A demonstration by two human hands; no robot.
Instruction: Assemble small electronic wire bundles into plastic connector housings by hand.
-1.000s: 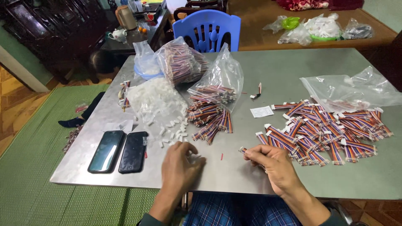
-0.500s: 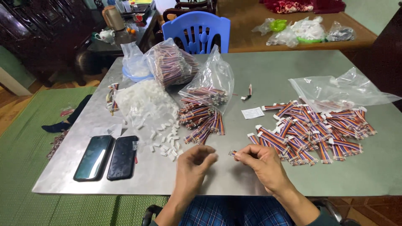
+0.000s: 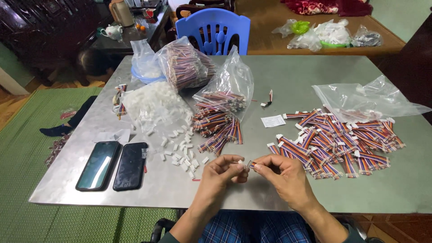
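My left hand point(image 3: 222, 173) pinches a small white plastic connector housing point(image 3: 241, 164) at its fingertips. My right hand point(image 3: 283, 173) holds the end of a short multicoloured ribbon cable point(image 3: 252, 164) right against that housing. The two hands meet near the front edge of the grey metal table point(image 3: 288, 76). Loose white housings point(image 3: 180, 150) lie scattered just left of my left hand, spilling from a clear bag of them point(image 3: 150, 103). A pile of ribbon cables with white ends point(image 3: 337, 141) lies to the right of my right hand.
Two dark phones point(image 3: 112, 165) lie at the front left. Bare cable bundles point(image 3: 218, 128) spill from a clear bag point(image 3: 227, 90) at centre, with a fuller bag point(image 3: 184, 65) behind. An empty clear bag point(image 3: 369, 99) is at right. A blue plastic chair point(image 3: 213, 31) stands behind.
My hands have come together from a few centimetres apart. The housing in my left hand and the cable end in my right now touch. The view shifted slightly.
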